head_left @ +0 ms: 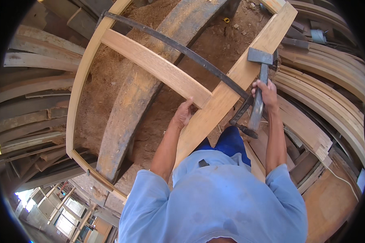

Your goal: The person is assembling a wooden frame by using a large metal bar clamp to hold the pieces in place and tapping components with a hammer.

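As the right hand [267, 96] grips a hammer [263, 73] over the wide stile [209, 115], the left hand [183, 115] curls, hold unclear, where the crossrail [156, 66] meets it near the bar clamp [182, 49]: joint-seating, I'd judge, next needing square, measured taps.

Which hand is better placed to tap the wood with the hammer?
The right hand, I think: it grips the hammer close to the wide board. The left hand shows no tool and touches the crossbar near its end, so it seems better for steadying.
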`<state>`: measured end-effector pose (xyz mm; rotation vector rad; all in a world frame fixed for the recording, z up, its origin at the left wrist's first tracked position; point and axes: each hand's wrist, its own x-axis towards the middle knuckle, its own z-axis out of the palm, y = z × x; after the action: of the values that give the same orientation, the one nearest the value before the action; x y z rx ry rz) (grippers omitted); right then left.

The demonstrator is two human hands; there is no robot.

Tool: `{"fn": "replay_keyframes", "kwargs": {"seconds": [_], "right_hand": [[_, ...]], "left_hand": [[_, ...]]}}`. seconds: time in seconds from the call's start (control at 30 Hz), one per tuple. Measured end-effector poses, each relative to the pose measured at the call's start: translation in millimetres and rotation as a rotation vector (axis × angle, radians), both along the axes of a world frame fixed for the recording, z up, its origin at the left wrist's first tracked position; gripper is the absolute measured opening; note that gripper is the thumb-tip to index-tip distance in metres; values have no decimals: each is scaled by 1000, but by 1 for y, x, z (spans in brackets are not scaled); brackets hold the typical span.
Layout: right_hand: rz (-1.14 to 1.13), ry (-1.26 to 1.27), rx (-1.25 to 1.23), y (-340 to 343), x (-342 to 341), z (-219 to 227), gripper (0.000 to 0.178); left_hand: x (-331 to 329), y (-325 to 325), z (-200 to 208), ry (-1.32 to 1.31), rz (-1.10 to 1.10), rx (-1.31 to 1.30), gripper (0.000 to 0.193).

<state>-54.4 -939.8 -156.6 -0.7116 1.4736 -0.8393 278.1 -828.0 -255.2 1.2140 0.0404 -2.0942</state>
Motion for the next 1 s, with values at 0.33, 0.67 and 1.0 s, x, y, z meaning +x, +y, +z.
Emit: {"fn": "replay_keyframes", "kwargs": {"seconds": [0.33,0.67,1.0], "right_hand": [[401,925,45,-9,9,-23,61],[469,1107,309,-13,60,21,64],[290,1051,-193,96,-22,-2,47]], "left_hand": [[-20,-1,5,-647,-396,-235,51],[-15,1,0,-549,-348,-243,52],[-11,-7,13,-554,-461,-229,52]]}}
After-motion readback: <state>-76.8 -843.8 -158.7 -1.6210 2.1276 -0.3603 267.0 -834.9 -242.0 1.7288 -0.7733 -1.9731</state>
